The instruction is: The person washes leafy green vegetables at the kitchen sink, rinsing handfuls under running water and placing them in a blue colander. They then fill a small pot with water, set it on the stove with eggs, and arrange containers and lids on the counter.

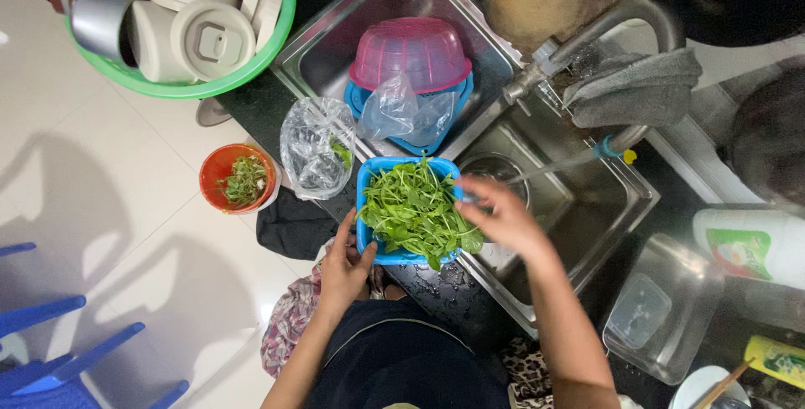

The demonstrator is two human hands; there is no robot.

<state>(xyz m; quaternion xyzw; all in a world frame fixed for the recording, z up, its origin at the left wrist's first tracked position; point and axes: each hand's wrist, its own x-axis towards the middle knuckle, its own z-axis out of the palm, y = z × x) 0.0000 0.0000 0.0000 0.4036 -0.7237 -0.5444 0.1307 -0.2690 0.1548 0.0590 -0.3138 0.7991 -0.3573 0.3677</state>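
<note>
At the edge of the sink (587, 208), you hold one blue basket (369, 176) full of green leaves (415, 208). Your left hand (345, 262) grips the near rim of the basket, thumb up on the edge. Your right hand (503, 216) is curled over the far side of the basket, fingers touching the leaves; you cannot tell if it pinches any. The basket sits on the dark counter, right beside the sink's front bowl.

To the left you see one small orange bowl (236, 178) with leaf scraps in it and one clear plastic bag (314, 145). In the back bowl of the sink, one pink strainer (411, 53) lies upside down on a blue one. One big green tub (210, 82) holds white cups and lids. One tap (579, 44) reaches over the sink.
</note>
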